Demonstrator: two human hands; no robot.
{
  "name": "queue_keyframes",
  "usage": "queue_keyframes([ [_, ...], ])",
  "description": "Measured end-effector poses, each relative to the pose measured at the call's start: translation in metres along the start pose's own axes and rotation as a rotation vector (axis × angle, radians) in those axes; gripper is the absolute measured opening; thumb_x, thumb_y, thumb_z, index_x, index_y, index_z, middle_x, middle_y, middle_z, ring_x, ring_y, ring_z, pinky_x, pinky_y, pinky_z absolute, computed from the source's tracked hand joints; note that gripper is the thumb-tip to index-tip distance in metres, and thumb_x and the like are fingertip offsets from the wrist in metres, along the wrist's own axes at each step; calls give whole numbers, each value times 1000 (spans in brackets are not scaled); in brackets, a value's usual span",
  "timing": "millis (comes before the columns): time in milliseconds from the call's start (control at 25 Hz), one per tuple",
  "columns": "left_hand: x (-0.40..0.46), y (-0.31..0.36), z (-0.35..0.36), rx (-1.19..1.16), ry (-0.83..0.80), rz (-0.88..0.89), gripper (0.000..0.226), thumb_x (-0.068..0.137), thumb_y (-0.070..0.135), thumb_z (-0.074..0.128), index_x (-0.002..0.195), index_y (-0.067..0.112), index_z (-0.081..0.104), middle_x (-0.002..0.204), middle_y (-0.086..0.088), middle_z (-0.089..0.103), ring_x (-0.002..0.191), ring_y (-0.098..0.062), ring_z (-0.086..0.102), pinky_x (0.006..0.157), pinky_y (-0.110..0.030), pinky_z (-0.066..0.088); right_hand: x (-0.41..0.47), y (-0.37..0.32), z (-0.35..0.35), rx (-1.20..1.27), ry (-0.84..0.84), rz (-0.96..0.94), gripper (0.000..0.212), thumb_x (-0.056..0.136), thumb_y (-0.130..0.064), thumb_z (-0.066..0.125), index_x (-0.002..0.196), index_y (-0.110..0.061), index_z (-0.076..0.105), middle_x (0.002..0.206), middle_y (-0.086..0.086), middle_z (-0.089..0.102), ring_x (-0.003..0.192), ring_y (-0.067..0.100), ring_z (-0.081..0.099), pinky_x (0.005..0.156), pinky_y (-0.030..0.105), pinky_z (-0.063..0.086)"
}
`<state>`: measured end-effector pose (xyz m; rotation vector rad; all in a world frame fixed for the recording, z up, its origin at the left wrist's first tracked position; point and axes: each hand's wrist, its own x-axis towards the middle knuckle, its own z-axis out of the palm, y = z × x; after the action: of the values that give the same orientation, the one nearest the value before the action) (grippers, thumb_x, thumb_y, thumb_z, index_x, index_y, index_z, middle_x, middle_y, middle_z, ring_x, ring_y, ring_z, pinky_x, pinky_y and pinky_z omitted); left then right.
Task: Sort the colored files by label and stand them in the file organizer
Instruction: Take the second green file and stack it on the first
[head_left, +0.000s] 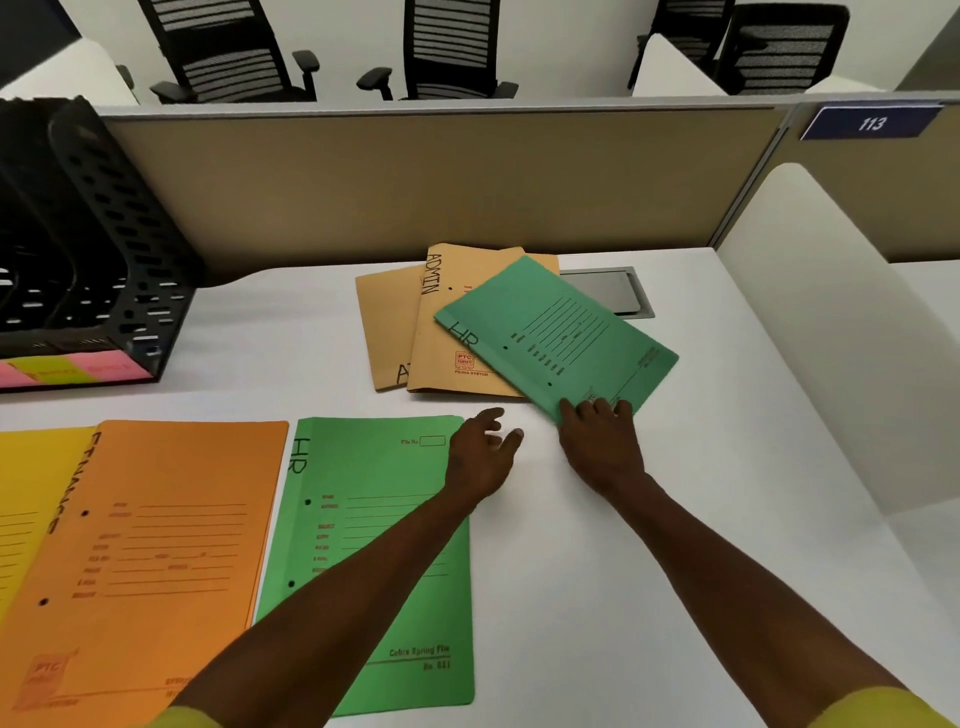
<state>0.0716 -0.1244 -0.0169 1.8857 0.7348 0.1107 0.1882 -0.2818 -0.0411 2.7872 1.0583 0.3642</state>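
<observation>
A green file marked HR (561, 338) lies tilted on top of two tan files marked ADMIN (436, 343) at the middle of the desk. My right hand (597, 441) grips that green file's near corner. My left hand (483, 452) hovers with relaxed fingers over the top right corner of a second green HR file (379, 545) lying flat near me. To its left lie an orange file marked FINANCE (166, 545) and a yellow file (26, 493). The black file organizer (104, 234) stands at the far left with pink and yellow labels along its front.
A beige partition wall (415, 182) runs behind the desk, with a grey cable hatch (618, 291) set into the desk beside the tan files. A white divider (831, 338) borders the right side. Black office chairs (447, 47) stand beyond the partition.
</observation>
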Motion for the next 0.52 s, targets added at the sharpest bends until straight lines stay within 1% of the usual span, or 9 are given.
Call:
queue_keyframes([
  [80,-1,8,5,-241,-14,-186,48,93,40,64,136,22,52,119,-4,67,98,-14,67,86,-32,54,-8,-12,-10,-11,55,-80,25,89,-17,57,111,-7,64,84,14,69,82,33,61,87,47,39],
  [160,0,12,9,-489,-48,-337,45,97,36,60,138,20,48,118,-8,68,95,-20,70,87,-37,57,-18,-31,-23,39,86,-141,20,89,-20,54,102,-10,66,81,11,69,80,31,60,87,47,39],
  [200,0,13,10,-585,-60,-385,38,98,31,59,134,19,51,118,-10,69,97,-23,71,82,-37,59,-24,-40,-29,77,81,-164,20,89,-23,54,100,-12,66,81,10,70,80,31,60,88,47,39],
  [240,1,13,10,-642,-56,-417,33,99,25,58,131,16,55,118,-11,69,99,-27,71,74,-35,60,-28,-48,-34,115,57,-185,21,88,-26,54,99,-14,67,82,8,71,80,30,61,88,46,39],
  [280,1,12,9,-674,-42,-439,29,99,18,58,127,15,58,119,-13,69,101,-30,70,67,-33,60,-32,-54,-39,151,19,-199,23,86,-30,54,99,-16,67,84,6,72,81,29,61,88,45,39],
  [320,1,10,8,-678,-17,-456,26,98,10,57,123,15,59,119,-14,69,101,-31,70,62,-33,60,-34,-58,-42,202,-25,-195,27,85,-36,53,100,-18,68,85,4,73,81,27,62,88,43,40],
  [400,-2,6,2,-662,18,-469,32,95,-2,53,121,15,60,115,-14,70,97,-33,70,65,-38,62,-28,-56,-46,402,-47,-104,38,83,-47,55,107,-21,69,90,1,73,85,23,63,85,38,43],
  [480,-6,2,-7,-669,22,-471,40,94,-5,50,128,14,57,113,-13,70,95,-33,71,75,-45,62,-19,-46,-49,648,19,112,46,80,-50,64,115,-19,70,104,2,72,98,23,62,88,38,49],
  [520,-9,-1,-14,-666,19,-464,42,94,-6,48,131,14,55,113,-13,70,95,-32,71,79,-46,61,-14,-38,-49,712,37,235,50,80,-50,67,119,-18,68,114,6,69,108,25,59,93,40,49],
])
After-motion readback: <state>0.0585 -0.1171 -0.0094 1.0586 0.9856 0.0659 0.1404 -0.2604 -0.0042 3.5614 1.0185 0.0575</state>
